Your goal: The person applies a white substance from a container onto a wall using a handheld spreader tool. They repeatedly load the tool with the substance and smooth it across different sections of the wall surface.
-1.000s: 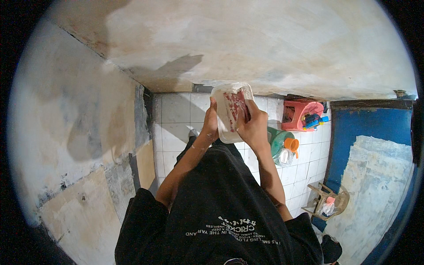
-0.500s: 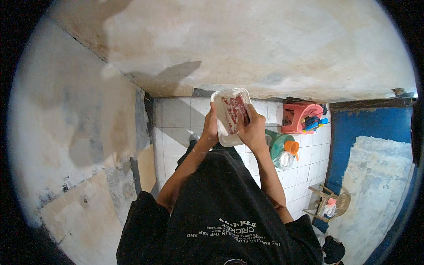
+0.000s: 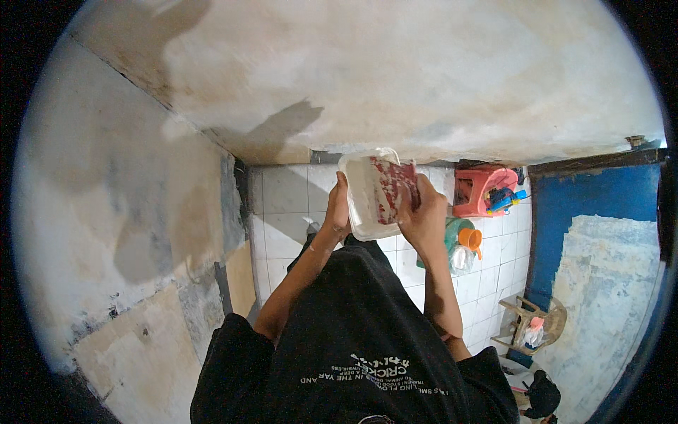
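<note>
From the head view I see both hands raised in front of the chest, over the white tiled floor (image 3: 282,205). My left hand (image 3: 337,215) is wrapped around the left edge of a clear plastic tub (image 3: 364,194), thumb over its rim, fingers closed on the wall. My right hand (image 3: 424,215) is curled shut around a reddish, patterned wad, a cloth or scrubber by the look of it (image 3: 392,185), and presses it against the inner face of the tub.

Held against the picture from a second ago, the tub now sits a little more square to me and tipped so its open side faces up toward the camera; half a second ago it was already turning that way. The reddish wad has shifted from the upper right part of the tub toward its right wall. I judge that the wiping has passed across the inside and is now working along the side.

Around the hands: a red plastic stool (image 3: 484,189) with blue items stands by the wall, and a green jug with an orange cap (image 3: 462,240) sits on the tiles just below my right wrist.
</note>
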Action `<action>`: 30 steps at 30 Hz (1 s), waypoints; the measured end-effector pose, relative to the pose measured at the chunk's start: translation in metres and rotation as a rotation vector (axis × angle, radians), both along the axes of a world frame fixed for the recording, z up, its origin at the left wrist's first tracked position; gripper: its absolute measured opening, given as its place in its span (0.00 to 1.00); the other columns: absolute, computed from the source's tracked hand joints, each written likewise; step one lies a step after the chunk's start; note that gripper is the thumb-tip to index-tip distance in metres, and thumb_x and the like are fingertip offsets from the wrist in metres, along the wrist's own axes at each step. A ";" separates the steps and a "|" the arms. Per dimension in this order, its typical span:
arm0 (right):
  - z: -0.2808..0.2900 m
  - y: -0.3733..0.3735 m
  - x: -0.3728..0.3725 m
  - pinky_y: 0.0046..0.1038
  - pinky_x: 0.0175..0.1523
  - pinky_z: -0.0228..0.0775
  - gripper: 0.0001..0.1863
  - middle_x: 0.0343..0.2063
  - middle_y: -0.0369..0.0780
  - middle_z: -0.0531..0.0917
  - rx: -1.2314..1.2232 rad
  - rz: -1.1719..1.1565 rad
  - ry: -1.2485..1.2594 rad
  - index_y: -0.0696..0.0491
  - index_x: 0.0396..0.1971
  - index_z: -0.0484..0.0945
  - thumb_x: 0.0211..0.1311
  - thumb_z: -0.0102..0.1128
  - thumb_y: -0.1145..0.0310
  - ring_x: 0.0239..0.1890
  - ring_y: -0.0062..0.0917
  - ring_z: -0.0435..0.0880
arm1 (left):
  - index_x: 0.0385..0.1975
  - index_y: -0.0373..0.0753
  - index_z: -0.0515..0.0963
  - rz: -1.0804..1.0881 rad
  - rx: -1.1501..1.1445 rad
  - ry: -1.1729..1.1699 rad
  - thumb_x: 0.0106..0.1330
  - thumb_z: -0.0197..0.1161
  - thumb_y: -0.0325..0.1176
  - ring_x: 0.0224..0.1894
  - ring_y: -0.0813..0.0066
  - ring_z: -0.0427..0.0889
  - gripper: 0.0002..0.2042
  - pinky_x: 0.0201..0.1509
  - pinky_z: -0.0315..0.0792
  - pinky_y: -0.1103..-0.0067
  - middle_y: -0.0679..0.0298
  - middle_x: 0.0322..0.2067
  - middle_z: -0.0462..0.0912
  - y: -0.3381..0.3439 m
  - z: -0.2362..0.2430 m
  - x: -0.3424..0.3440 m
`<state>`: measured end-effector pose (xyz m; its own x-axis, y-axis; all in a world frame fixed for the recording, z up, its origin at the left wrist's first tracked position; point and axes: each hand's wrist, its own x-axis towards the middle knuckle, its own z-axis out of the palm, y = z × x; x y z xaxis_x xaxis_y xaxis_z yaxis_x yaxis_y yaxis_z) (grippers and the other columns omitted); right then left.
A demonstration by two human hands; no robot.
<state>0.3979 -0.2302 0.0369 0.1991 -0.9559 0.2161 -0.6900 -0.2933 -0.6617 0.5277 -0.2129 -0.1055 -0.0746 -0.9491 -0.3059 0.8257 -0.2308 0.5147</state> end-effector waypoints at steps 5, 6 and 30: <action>-0.025 -0.003 -0.005 0.28 0.24 0.64 0.03 0.16 0.47 0.76 0.038 -0.033 -0.027 0.61 0.31 0.74 0.59 0.55 0.77 0.15 0.24 0.71 | 0.63 0.34 0.58 0.029 -0.034 0.004 0.71 0.34 0.60 0.55 0.64 0.76 0.35 0.57 0.75 0.68 0.53 0.56 0.71 -0.006 -0.004 0.001; -0.031 -0.004 -0.005 0.27 0.24 0.65 0.04 0.16 0.45 0.77 0.032 -0.034 -0.092 0.61 0.33 0.75 0.59 0.55 0.77 0.16 0.23 0.71 | 0.63 0.33 0.58 0.039 -0.038 0.001 0.71 0.34 0.61 0.55 0.64 0.76 0.35 0.57 0.74 0.68 0.53 0.56 0.71 -0.007 -0.009 0.003; -0.063 -0.011 -0.036 0.32 0.49 0.77 0.12 0.42 0.41 0.82 0.833 -0.175 -1.539 0.59 0.47 0.74 0.65 0.53 0.74 0.44 0.28 0.82 | 0.65 0.41 0.58 0.000 0.020 0.036 0.63 0.37 0.71 0.60 0.54 0.71 0.42 0.62 0.69 0.59 0.51 0.59 0.69 -0.067 -0.045 0.013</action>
<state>0.3621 -0.2412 -0.0260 0.1951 -0.8856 -0.4215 0.6663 0.4351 -0.6056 0.5409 -0.2797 -0.1505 -0.0861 -0.9429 -0.3218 0.8434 -0.2409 0.4803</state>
